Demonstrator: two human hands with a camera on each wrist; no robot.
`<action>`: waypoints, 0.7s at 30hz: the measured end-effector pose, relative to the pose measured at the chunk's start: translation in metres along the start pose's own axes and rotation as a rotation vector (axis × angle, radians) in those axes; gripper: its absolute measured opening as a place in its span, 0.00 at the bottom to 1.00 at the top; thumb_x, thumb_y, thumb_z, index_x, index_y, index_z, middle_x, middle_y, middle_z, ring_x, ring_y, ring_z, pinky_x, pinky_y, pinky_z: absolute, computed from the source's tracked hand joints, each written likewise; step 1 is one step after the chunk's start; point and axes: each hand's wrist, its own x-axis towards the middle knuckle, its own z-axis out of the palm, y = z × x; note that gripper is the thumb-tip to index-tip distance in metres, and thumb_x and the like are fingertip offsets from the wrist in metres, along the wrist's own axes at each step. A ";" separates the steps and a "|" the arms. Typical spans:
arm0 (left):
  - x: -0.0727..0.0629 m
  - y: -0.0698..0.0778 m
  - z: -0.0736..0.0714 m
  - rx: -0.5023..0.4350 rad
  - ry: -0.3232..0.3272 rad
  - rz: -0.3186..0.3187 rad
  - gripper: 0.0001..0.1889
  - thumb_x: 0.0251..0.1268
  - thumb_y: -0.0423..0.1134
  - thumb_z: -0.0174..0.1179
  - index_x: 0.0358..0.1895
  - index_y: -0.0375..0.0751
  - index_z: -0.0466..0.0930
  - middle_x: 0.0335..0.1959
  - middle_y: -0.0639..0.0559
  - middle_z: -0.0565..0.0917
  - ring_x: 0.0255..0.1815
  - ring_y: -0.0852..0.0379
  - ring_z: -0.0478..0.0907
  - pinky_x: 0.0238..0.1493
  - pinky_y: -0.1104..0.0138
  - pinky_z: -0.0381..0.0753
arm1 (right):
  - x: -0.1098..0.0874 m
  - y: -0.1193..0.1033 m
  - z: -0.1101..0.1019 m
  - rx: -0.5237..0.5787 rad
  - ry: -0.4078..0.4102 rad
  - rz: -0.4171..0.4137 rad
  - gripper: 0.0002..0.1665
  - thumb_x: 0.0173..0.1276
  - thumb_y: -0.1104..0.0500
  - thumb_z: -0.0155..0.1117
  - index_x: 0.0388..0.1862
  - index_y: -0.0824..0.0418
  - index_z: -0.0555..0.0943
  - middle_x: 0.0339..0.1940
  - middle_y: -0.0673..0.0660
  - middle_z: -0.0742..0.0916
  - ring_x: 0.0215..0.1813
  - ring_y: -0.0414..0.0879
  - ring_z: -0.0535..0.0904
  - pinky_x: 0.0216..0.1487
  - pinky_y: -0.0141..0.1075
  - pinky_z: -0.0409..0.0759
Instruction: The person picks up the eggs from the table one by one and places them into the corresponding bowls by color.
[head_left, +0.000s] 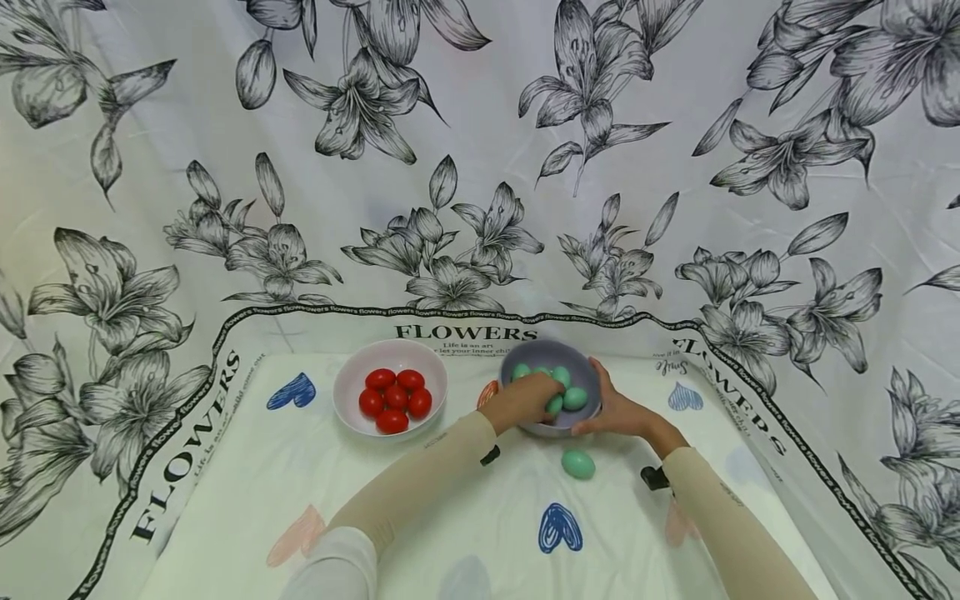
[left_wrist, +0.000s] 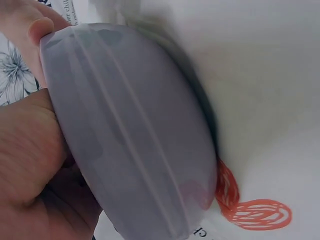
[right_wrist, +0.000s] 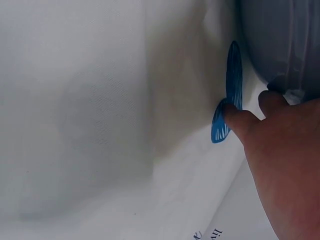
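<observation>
A grey-blue bowl (head_left: 512, 362) holds several green eggs (head_left: 575, 398). My left hand (head_left: 522, 402) reaches over its near-left rim, fingertips down among the eggs. Those fingertips are hidden, so whether they pinch an egg is unclear. In the left wrist view, the bowl's outer wall (left_wrist: 130, 130) fills the middle and covers most of the fingers. On the right side, my right hand (head_left: 624, 412) grips the bowl, thumb near the front and fingers farther back. The right wrist view shows this hand (right_wrist: 285, 145) against the bowl's wall. One green egg (head_left: 578, 464) lies on the cloth in front of the bowl.
To the left stands a pale pinkish-white bowl (head_left: 347, 408) with several red eggs (head_left: 395, 397) inside. A white cloth (head_left: 420, 533) printed with hearts covers the table. Behind it hangs a curtain (head_left: 465, 125) with black flower drawings.
</observation>
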 end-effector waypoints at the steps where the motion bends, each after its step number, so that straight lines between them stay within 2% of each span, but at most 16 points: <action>1: 0.002 0.000 0.001 0.006 -0.002 0.000 0.19 0.66 0.41 0.76 0.59 0.45 0.87 0.42 0.56 0.87 0.42 0.61 0.80 0.48 0.68 0.83 | 0.000 0.000 0.000 0.000 0.001 0.001 0.89 0.55 0.47 0.87 0.87 0.50 0.23 0.87 0.71 0.41 0.85 0.72 0.45 0.80 0.69 0.55; 5: 0.010 -0.001 0.009 0.008 -0.003 -0.010 0.13 0.64 0.38 0.76 0.50 0.46 0.88 0.33 0.59 0.84 0.34 0.63 0.78 0.38 0.72 0.81 | -0.001 0.000 0.000 0.001 0.007 -0.005 0.89 0.55 0.47 0.87 0.87 0.52 0.23 0.87 0.71 0.41 0.86 0.72 0.45 0.81 0.68 0.53; 9: 0.015 -0.005 0.014 -0.016 0.001 -0.022 0.09 0.64 0.35 0.75 0.45 0.47 0.87 0.29 0.60 0.81 0.31 0.63 0.78 0.35 0.73 0.80 | 0.000 0.000 0.002 0.002 0.002 -0.007 0.89 0.54 0.48 0.88 0.86 0.54 0.23 0.87 0.71 0.40 0.86 0.72 0.44 0.81 0.68 0.52; 21: 0.019 -0.007 0.016 -0.041 -0.007 -0.041 0.12 0.62 0.36 0.78 0.47 0.46 0.88 0.35 0.57 0.85 0.34 0.63 0.79 0.39 0.72 0.82 | 0.000 0.001 0.001 -0.002 0.003 -0.011 0.89 0.54 0.47 0.88 0.87 0.51 0.23 0.87 0.71 0.42 0.85 0.71 0.47 0.81 0.68 0.52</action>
